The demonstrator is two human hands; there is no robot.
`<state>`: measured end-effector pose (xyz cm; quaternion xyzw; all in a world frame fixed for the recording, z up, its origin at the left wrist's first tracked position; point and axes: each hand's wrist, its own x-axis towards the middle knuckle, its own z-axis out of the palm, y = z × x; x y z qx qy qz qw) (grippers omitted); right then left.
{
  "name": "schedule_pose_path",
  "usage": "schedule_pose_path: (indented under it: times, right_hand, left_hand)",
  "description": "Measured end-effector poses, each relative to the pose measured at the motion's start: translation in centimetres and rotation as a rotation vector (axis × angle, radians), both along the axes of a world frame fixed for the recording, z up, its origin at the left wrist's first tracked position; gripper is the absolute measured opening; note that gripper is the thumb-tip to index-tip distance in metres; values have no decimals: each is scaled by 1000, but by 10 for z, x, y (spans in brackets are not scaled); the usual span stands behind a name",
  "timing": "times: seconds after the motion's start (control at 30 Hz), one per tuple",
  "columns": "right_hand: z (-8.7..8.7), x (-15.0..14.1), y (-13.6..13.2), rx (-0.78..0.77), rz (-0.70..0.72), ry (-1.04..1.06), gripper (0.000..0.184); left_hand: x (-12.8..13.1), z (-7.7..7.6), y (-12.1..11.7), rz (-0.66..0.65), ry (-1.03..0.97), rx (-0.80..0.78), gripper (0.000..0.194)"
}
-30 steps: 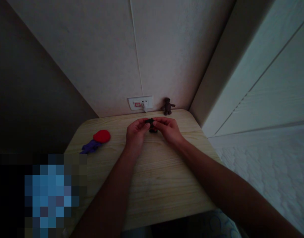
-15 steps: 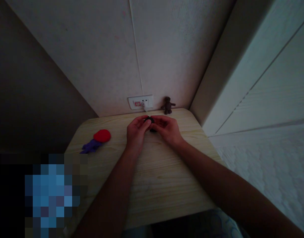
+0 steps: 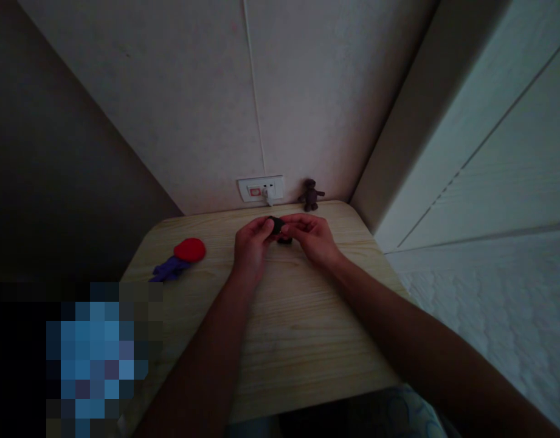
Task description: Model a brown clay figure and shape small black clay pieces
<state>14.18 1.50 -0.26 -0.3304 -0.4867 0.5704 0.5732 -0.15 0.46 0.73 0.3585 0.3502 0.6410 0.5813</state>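
Note:
My left hand pinches a small black lump, which looks like modelling clay, between thumb and fingers. On its other side my right hand has its fingertips closed on the edge of the same lump. Just below the hands a second black piece lies on the wooden tabletop, partly covered by fingers. A small dark brown figure, with a head, arms and legs, stands at the table's back edge against the wall.
A flat red disc and a purple clay-like piece lie at the left of the table. Behind the hands a wall socket holds a white plug with a cable running up. A pale cabinet rises on the right; a blurred-out patch covers the lower left.
The black lump has turned between my fingers and shows more of its face. My right fingertips have shifted slightly, uncovering more of the second black piece. The view has moved a little.

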Motion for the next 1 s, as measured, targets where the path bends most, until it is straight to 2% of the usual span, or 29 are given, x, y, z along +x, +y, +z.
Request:
schedule_pose_path:
  times: [0.27,0.53,0.73,1.0]
  right_hand:
    - [2,-3,-5,7,-54,-64,42]
    - [8,-2,-6,45,-8,-102,41]
    - [7,-4,-5,31,33,-57,41]
    - [6,-5,-8,54,-5,-52,42]
  left_hand:
    - [3,-2,-1,161,63,10,34]
    - [2,-3,0,109,85,27,35]
    - [4,3,-2,-4,-3,53,36]
    - [4,-3,-1,61,78,34,31]
